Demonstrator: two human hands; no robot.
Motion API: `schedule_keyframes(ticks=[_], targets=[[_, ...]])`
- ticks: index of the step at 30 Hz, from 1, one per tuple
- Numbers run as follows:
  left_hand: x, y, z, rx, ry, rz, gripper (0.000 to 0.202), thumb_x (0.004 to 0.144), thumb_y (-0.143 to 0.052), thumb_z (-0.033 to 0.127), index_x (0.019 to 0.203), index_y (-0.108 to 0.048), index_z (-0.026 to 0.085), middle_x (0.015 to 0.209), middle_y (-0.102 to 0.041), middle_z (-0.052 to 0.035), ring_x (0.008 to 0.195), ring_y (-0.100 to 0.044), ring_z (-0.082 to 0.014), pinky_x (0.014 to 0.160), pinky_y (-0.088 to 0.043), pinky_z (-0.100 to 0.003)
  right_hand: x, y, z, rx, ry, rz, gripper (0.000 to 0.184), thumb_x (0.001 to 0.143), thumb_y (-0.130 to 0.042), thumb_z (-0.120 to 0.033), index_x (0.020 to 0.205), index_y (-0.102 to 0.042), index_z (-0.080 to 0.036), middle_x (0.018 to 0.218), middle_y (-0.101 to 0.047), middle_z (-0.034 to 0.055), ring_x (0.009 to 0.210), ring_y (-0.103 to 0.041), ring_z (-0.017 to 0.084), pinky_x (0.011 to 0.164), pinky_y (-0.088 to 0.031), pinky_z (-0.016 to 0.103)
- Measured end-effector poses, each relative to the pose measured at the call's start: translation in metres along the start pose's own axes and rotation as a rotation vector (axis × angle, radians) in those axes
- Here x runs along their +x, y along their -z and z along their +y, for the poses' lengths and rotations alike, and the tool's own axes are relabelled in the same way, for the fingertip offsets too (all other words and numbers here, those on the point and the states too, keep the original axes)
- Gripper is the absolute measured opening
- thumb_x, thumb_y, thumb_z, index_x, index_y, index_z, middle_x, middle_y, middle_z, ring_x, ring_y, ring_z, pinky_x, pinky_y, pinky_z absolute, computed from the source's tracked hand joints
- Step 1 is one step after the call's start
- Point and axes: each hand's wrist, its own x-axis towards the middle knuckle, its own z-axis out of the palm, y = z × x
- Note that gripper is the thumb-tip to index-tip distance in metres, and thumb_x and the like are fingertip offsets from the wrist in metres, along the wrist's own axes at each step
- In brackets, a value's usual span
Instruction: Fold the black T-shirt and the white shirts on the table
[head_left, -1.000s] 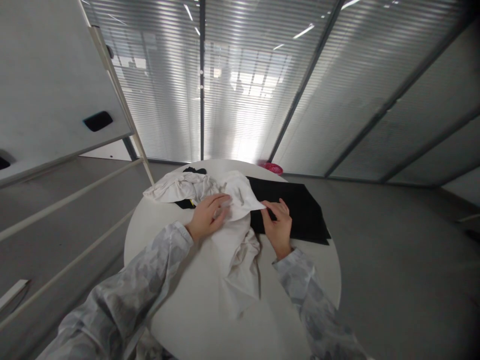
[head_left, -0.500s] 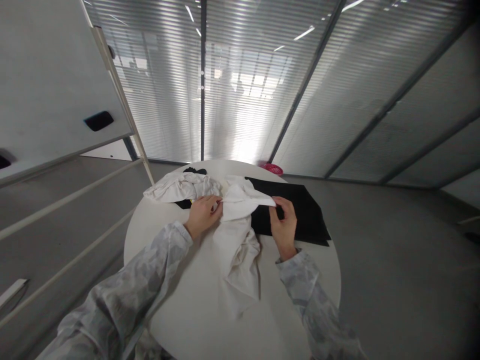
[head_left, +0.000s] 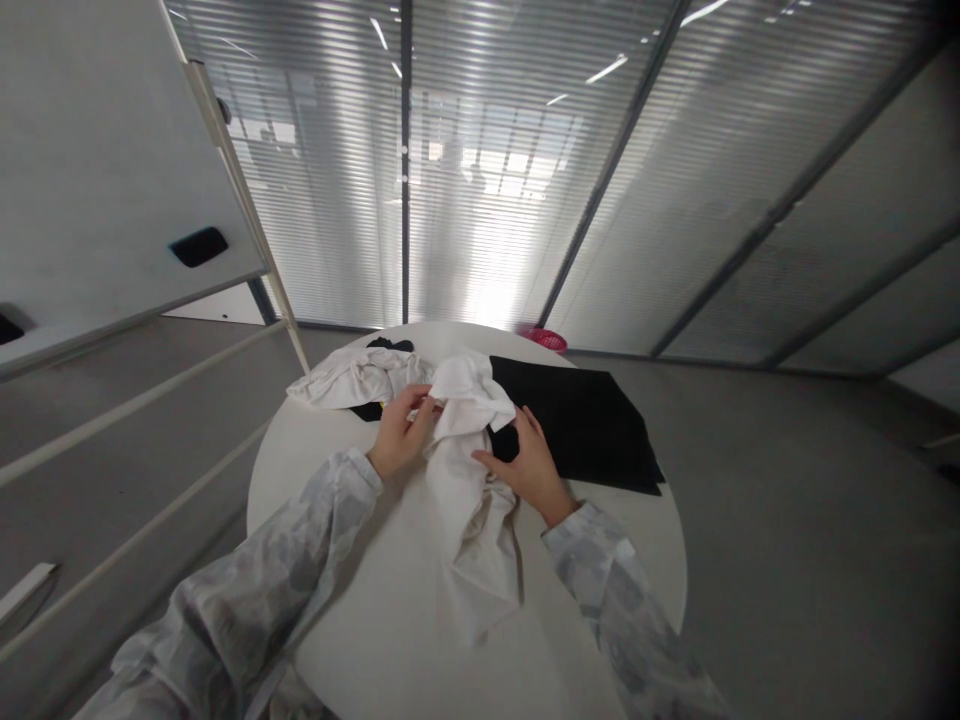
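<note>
A crumpled white cloth garment (head_left: 476,540) lies lengthwise over the middle of the round white table (head_left: 360,630), its far end bunched up between my hands. On its left edge my left hand (head_left: 403,430) is closed, thumb and fingers pinching the fabric. My right hand (head_left: 529,465) is at the garment's right side, thumb and fingers spread apart, fingertips by the folded corner. Under and to the right of the garment lies a flat black folded cloth (head_left: 585,420). A second crumpled white cloth (head_left: 352,375) rests at the far left, with black material showing beneath it.
A pink basket (head_left: 546,340) shows beyond the table's far edge. To the left stands a whiteboard (head_left: 112,150) on a frame with rails (head_left: 150,400). Glass panels with blinds (head_left: 480,200) form the wall behind.
My right hand has moved left and let go of the stretched white corner, which now sits folded inward. Its fingers have spread. My left hand stays at the left edge.
</note>
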Motion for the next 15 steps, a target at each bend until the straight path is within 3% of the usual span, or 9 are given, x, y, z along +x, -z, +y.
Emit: schedule_keyframes(ticks=[2,4,7,11,15], targets=[[-0.003,0.001,0.000,0.109,-0.168,-0.120,0.023,0.113,-0.057,0.038,0.122,-0.071,0.022,0.107,-0.082,-0.0101,0.092,-0.080,-0.0212,0.081,-0.063,-0.034,0.002,0.003,-0.004,0.019,-0.056,0.104,0.082,0.091,-0.085,-0.057,0.158,-0.052,-0.023,0.147,-0.069,0.0171,0.129,-0.070,0.035,0.127,-0.044,0.063],[-0.005,0.002,-0.001,0.189,-0.342,-0.187,0.019,0.112,-0.057,0.031,0.121,-0.071,0.022,0.106,-0.082,-0.0105,0.095,-0.080,-0.0226,0.084,-0.063,-0.036,0.004,0.008,-0.007,0.028,-0.071,0.162,0.053,0.099,-0.077,-0.050,0.145,-0.064,-0.026,0.130,-0.077,0.0112,0.110,-0.075,0.029,0.126,-0.044,0.062],[-0.006,0.003,0.000,0.238,-0.445,-0.136,0.016,0.111,-0.057,0.025,0.120,-0.070,0.021,0.101,-0.081,-0.0092,0.092,-0.078,-0.0214,0.083,-0.061,-0.036,0.007,0.019,-0.008,-0.008,-0.029,0.196,0.016,0.107,-0.065,-0.037,0.115,-0.075,-0.027,0.100,-0.080,0.0032,0.089,-0.075,0.023,0.124,-0.044,0.062],[-0.006,0.006,0.002,0.310,-0.360,-0.031,0.017,0.112,-0.055,0.030,0.112,-0.071,0.023,0.089,-0.077,-0.0058,0.079,-0.072,-0.0193,0.075,-0.057,-0.035,0.010,0.030,-0.004,-0.028,-0.056,0.345,0.017,0.108,-0.063,-0.034,0.108,-0.078,-0.026,0.102,-0.083,0.0044,0.091,-0.076,0.024,0.124,-0.044,0.063],[-0.001,0.009,0.000,0.342,-0.417,-0.040,0.019,0.107,-0.069,0.042,0.105,-0.071,0.023,0.087,-0.078,-0.0052,0.079,-0.072,-0.0210,0.076,-0.054,-0.037,0.010,0.035,-0.003,-0.022,-0.088,0.509,0.018,0.107,-0.065,-0.036,0.110,-0.080,-0.026,0.106,-0.084,0.0056,0.096,-0.077,0.025,0.125,-0.043,0.065]])
